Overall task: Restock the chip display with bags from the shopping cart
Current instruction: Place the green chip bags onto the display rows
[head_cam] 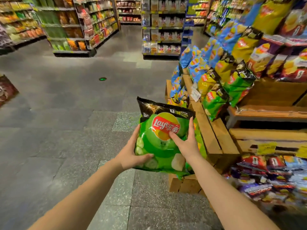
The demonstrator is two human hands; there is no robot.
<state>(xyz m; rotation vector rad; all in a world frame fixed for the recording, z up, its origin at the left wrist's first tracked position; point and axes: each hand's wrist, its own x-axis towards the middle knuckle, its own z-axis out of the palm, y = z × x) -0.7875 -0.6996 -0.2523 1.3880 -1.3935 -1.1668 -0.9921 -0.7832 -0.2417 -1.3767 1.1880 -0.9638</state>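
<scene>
I hold a green Lay's chip bag (159,146) with a black top in front of me, upright and facing me. My left hand (132,155) grips its lower left edge, thumb across the front. My right hand (186,141) holds its right side, thumb on the logo and fingers along the edge. The bag is just left of the wooden chip display (214,135), whose tiers carry green, yellow and blue bags (216,100). The shopping cart is not in view.
Grey tiled floor (74,113) spreads out to the left and ahead. Stocked aisle shelves (71,27) stand at the back. Low at the right lie red, purple and blue bags (269,176) under yellow price tags (266,147).
</scene>
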